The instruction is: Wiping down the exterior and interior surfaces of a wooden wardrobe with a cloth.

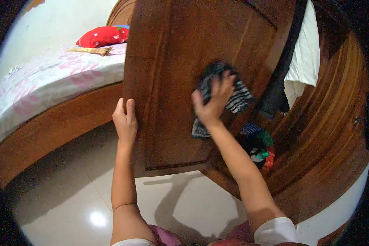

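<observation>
A dark brown wooden wardrobe door (172,123) stands swung out in front of me. My left hand (125,121) is closed around its left edge, with some fingers hidden behind it. Against the door's face my right hand (217,98) holds a black-and-white striped cloth (240,98) under the palm. The fingers of that hand are spread over the bunched cloth, and both are slightly blurred. Part of the cloth hangs below the wrist.
White clothing (305,53) and a dark garment (276,92) hang to the door's right. Colourful items (262,149) lie low inside the wardrobe (315,151). A bed (49,92) with a red pillow (102,37) stands at left, above pale floor tiles (69,184).
</observation>
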`<state>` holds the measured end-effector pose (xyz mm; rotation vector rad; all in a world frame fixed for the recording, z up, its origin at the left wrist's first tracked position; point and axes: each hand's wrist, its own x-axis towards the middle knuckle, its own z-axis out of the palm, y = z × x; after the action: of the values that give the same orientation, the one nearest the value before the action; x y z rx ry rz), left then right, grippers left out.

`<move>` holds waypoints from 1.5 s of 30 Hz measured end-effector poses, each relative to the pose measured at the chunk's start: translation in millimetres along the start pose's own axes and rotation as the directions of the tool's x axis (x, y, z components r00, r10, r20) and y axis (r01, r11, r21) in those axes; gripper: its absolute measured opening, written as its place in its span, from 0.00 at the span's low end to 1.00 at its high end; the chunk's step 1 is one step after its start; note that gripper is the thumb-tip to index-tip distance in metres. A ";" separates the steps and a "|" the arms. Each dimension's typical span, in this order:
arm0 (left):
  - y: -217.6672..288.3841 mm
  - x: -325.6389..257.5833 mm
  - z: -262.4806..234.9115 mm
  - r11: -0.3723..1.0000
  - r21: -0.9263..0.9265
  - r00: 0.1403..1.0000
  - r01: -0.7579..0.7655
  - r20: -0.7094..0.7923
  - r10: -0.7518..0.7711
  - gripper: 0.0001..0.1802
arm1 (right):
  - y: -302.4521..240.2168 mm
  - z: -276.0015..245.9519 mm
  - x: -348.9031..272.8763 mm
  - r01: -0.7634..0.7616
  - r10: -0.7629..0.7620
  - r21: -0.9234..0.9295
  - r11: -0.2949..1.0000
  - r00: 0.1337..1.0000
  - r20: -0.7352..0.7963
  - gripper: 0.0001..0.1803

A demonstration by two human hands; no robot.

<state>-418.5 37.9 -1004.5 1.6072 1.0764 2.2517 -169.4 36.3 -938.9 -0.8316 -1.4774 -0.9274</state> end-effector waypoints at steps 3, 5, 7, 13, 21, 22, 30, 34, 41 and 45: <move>-2.0 0.0 -2.2 0.999 0.031 1.000 0.018 0.015 -0.019 0.24 | -12.0 10.4 -28.5 0.435 -0.493 0.232 0.870 0.760 0.424 0.39; -0.9 -1.5 0.0 0.999 0.048 1.000 -0.001 -0.004 0.001 0.24 | -4.5 5.0 -5.6 0.511 -0.604 0.322 0.797 0.669 0.434 0.42; -0.1 0.6 2.7 1.000 0.030 1.000 0.008 0.008 -0.009 0.24 | -5.5 16.1 35.4 0.354 -0.411 0.252 0.901 0.882 0.232 0.36; 0.8 -4.3 -2.2 0.999 0.014 0.999 -0.035 -0.026 0.035 0.23 | -96.7 62.1 85.2 0.119 -0.119 0.005 0.993 0.991 -0.054 0.37; 5.3 -1.3 -5.3 0.999 -0.007 0.999 -0.050 -0.006 0.050 0.19 | -20.4 28.6 110.7 0.362 -0.373 0.135 0.922 0.926 0.062 0.37; 6.1 -1.5 -9.9 1.000 -0.030 1.000 0.000 0.028 0.001 0.19 | -3.0 21.4 122.8 0.273 -0.275 0.090 0.958 0.961 0.011 0.34; 20.4 -8.1 -14.7 1.000 -0.021 0.999 -0.006 0.036 0.006 0.23 | -4.9 14.0 156.9 0.428 -0.427 -0.192 0.883 0.903 0.049 0.38; 15.9 -8.6 -5.7 0.996 -0.083 0.994 0.037 0.104 -0.029 0.23 | 16.1 -2.7 197.2 0.502 -0.510 -0.199 0.841 0.860 0.014 0.35; 19.8 -8.1 -8.8 0.994 -0.096 0.997 0.054 0.066 -0.047 0.23 | 139.7 -43.2 158.3 0.049 -0.169 -0.388 0.920 0.945 -0.280 0.34; 23.1 -7.8 -3.9 0.988 -0.129 0.994 0.086 0.078 -0.076 0.22 | 165.4 -53.6 23.9 -0.400 0.407 0.083 0.913 0.866 -0.290 0.38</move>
<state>-412.8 15.3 -996.2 1.5511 0.9358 2.1459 -0.7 60.4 -897.3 -0.8968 -0.9927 -0.6831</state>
